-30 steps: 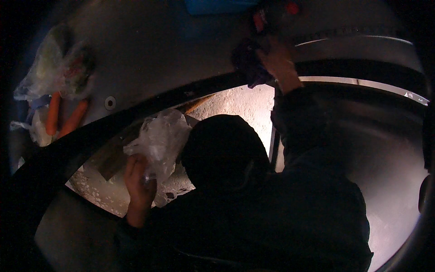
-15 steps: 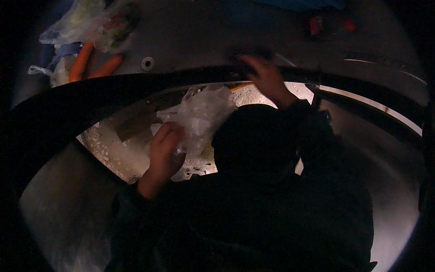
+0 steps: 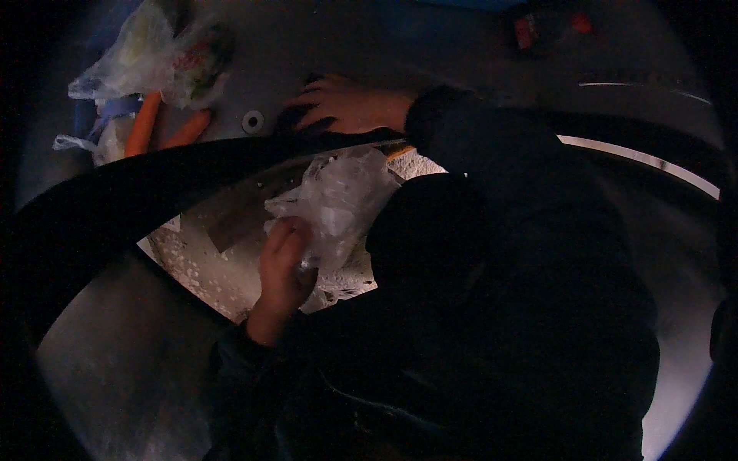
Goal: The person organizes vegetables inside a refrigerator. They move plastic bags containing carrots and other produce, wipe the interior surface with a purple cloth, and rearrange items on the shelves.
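Observation:
My left hand (image 3: 286, 265) is closed around the gathered lower part of a crumpled clear plastic bag (image 3: 342, 196). The bag hangs below the dark table edge, and something whitish shows faintly through it. Above that edge, my right hand (image 3: 354, 106) lies palm down on the dark tabletop (image 3: 261, 46), its fingers spread and pointing left. No object shows between those fingers, though what is under the palm is hidden. Left of their tips lies a small pale ring-shaped disc (image 3: 252, 121).
Two carrots (image 3: 144, 124) lie at the far left beside clear bags of vegetables (image 3: 138, 50). Small red items (image 3: 524, 34) sit at the far right, near a blue thing (image 3: 473, 4) at the top. A dark curved table edge (image 3: 100, 180) crosses above the speckled floor (image 3: 204, 269).
My right hand has swept left along the tabletop near its edge, the forearm now reaching across. My left hand keeps its hold on the plastic bag, almost in the same place.

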A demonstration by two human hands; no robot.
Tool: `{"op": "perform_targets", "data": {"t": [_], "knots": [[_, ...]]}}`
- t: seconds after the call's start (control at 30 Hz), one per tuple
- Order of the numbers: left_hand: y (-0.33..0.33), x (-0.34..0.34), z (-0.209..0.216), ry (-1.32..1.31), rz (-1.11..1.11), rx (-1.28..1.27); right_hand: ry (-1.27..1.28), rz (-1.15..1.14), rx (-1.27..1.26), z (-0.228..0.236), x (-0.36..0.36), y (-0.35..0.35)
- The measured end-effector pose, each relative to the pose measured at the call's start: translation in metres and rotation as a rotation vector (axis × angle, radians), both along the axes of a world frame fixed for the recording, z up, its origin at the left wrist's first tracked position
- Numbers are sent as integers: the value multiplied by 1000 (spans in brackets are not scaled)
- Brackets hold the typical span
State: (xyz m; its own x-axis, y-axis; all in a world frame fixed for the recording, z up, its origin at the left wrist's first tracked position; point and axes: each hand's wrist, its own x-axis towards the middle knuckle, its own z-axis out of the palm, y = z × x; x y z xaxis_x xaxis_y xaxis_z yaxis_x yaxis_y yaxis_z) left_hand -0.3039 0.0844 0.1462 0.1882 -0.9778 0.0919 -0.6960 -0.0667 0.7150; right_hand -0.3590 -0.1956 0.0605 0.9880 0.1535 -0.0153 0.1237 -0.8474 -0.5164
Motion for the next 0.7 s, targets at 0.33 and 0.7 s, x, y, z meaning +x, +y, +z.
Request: {"op": "perform_targets", "data": {"t": [0.33,0.7], "knots": [[2,6,-5,61,36,-11,153,-462,7,3,-171,-50],[-1,6,-16,1,21,53,400,-878,410,117,-233,-124]]}}
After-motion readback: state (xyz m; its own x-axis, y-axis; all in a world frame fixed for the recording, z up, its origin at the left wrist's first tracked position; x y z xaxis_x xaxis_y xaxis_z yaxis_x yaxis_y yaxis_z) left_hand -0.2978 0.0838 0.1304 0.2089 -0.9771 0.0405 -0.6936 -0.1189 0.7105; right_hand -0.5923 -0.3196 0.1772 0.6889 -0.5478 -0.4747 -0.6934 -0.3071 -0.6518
